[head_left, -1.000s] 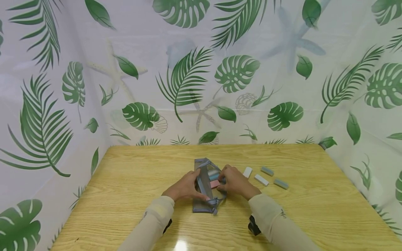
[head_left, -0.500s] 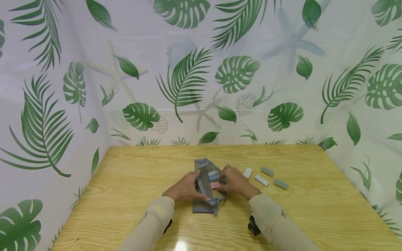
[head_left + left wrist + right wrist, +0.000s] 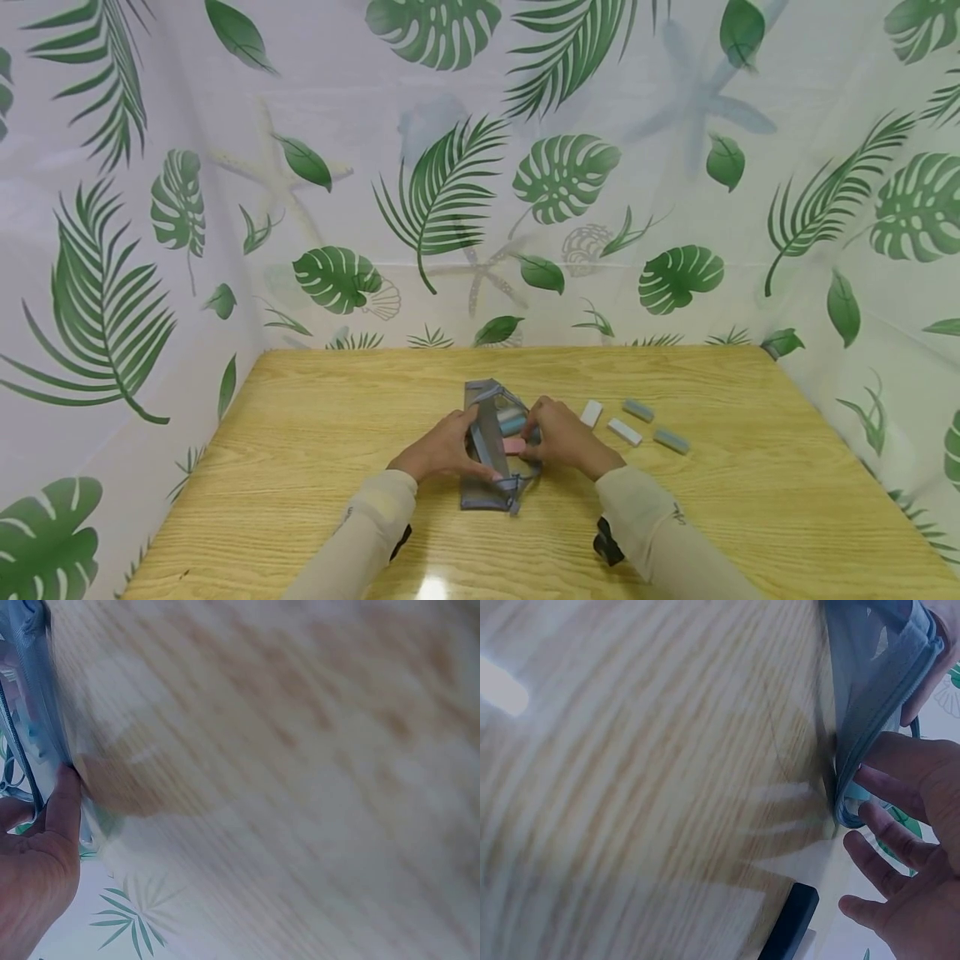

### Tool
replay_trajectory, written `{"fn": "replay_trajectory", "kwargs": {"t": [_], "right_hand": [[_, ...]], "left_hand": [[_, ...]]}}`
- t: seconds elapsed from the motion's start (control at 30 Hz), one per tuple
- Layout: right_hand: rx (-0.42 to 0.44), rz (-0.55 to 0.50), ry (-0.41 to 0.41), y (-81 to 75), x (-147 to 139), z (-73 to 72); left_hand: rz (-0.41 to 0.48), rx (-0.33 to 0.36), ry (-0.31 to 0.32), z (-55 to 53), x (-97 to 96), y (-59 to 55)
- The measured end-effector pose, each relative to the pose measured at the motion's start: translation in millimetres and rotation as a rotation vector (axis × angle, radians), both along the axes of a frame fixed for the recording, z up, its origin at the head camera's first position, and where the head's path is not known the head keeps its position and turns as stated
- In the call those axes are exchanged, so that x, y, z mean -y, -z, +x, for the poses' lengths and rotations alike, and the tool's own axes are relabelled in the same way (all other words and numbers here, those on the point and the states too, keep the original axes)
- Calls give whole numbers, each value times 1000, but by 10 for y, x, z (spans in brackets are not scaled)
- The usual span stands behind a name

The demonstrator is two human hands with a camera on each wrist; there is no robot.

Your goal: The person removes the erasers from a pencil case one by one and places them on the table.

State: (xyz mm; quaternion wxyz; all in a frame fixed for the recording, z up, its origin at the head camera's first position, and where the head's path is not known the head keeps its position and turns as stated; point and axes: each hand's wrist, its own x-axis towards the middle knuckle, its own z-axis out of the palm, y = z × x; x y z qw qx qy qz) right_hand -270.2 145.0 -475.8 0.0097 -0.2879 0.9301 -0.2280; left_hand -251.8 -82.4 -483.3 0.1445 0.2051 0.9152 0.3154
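Observation:
A grey-blue see-through zip pouch [image 3: 487, 492] lies on the table with its mouth spread. My left hand [image 3: 442, 446] grips its left side, thumb at the near end and fingers at the far one; the left wrist view shows the fingers [image 3: 64, 802] at the pouch edge. My right hand [image 3: 562, 433] reaches into the mouth and pinches a small pink eraser-like block [image 3: 513, 447] between thumb and finger. Beside it in the pouch lie a blue block [image 3: 513, 426] and a pale one. In the right wrist view, the pouch rim [image 3: 855, 750] hides some right fingertips.
To the right of the pouch lie two white blocks, one nearer [image 3: 624, 431] and one beside the right hand [image 3: 592, 412]. Two grey-blue blocks, a far one [image 3: 639, 408] and a near one [image 3: 671, 440], lie beyond them. A leaf-print sheet [image 3: 480, 208] stands behind the table [image 3: 330, 392].
The pink block has shifted slightly toward the near end inside the pouch, with small movement of the right fingers. The left hand and the loose blocks have stayed in place.

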Motion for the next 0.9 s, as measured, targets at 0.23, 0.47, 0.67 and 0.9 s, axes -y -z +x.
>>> {"fn": "replay_trajectory", "kwargs": {"t": [0.23,0.47,0.67,0.9], "right_hand": [[-41,-39,-35,2,-43,0],[-22,-48,-23,-48,-84,-5],[-33,-25,-14,-123,-163,9],[-26,-58,-23,-204,-278,34]], "left_hand": [[11,14,-2,-2,-8,6],[12,20,-4,-1,-8,6],[15,22,-3,2,-18,1],[19,15,8,30,-20,-27]]}}
